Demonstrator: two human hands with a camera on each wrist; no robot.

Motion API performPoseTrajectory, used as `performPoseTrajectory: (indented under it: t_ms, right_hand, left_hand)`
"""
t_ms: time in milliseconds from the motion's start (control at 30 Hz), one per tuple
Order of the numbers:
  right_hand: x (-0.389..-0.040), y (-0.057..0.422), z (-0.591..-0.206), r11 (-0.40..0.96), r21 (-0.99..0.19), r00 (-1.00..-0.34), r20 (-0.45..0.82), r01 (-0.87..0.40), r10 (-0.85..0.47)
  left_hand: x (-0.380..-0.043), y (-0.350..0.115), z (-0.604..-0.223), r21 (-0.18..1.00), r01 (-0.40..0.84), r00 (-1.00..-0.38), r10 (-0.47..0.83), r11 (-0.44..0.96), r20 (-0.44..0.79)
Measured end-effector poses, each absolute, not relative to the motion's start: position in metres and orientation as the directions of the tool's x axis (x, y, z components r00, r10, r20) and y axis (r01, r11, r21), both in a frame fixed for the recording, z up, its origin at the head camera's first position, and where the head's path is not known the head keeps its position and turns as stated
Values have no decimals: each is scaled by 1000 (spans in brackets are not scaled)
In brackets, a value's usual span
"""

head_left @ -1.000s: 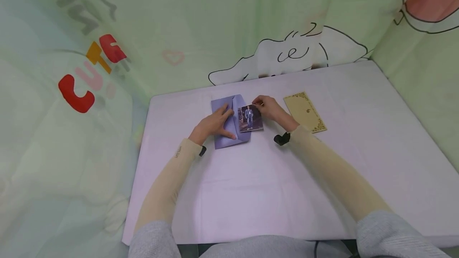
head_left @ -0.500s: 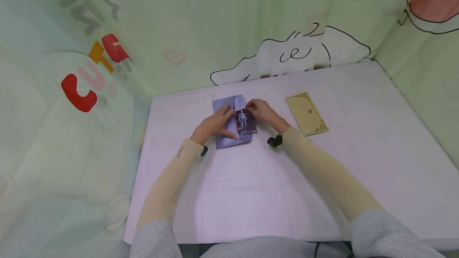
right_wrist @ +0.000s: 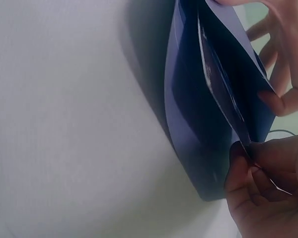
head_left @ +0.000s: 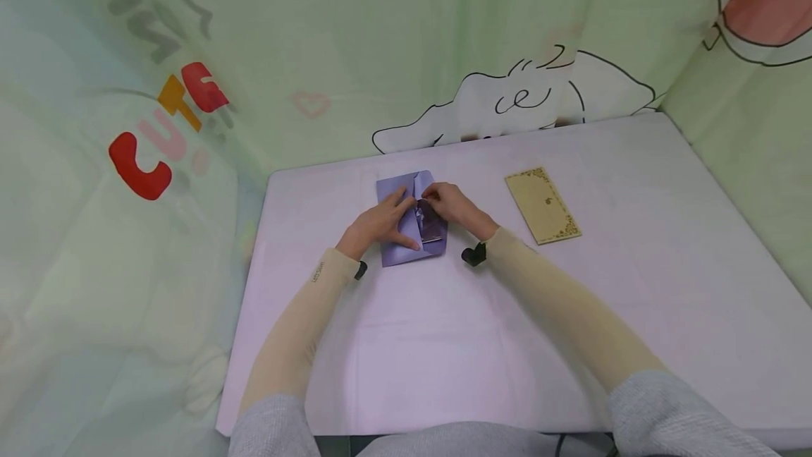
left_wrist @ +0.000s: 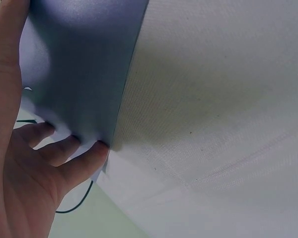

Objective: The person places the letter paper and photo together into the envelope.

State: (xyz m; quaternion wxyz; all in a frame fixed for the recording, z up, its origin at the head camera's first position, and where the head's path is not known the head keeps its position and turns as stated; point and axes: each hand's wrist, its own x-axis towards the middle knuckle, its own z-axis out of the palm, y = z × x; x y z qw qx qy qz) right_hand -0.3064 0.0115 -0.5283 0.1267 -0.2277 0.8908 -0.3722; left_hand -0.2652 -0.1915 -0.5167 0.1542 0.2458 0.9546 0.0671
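A purple envelope [head_left: 395, 257] lies towards the back left of the white-covered table, its open side facing right. My left hand [head_left: 379, 223] rests spread across it; in the left wrist view the fingertips [left_wrist: 100, 148] touch its far end. In the right wrist view the envelope's mouth [right_wrist: 181, 104] gapes, and the left hand [right_wrist: 288, 54] is at its upper edge. Between thumb and fingers my right hand [head_left: 455, 204] pinches the far corner of a dark printed photo [head_left: 431, 226], whose left part is inside the envelope. Seen edge-on, the photo [right_wrist: 216, 91] stands between the envelope's two sides.
A gold card or envelope [head_left: 543, 206] with a patterned border lies flat to the right of my right hand. Printed cloth hangs [head_left: 355, 55] behind the table and along its left side. The table's front edge [head_left: 495, 420] is close to my body.
My right hand has moved left with the photo, which has gone from overlapping the envelope's right side to partly inside it. The left hand stays in place on the envelope.
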Motion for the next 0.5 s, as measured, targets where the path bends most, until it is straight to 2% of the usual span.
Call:
performPoseTrajectory:
  t_ms: [500]
  right_hand:
    - [-306,-4,-535,615,-700,-838,-42,-364,-544]
  left_hand:
    - [-265,-191,-517,202,447,-831,489,871,-265]
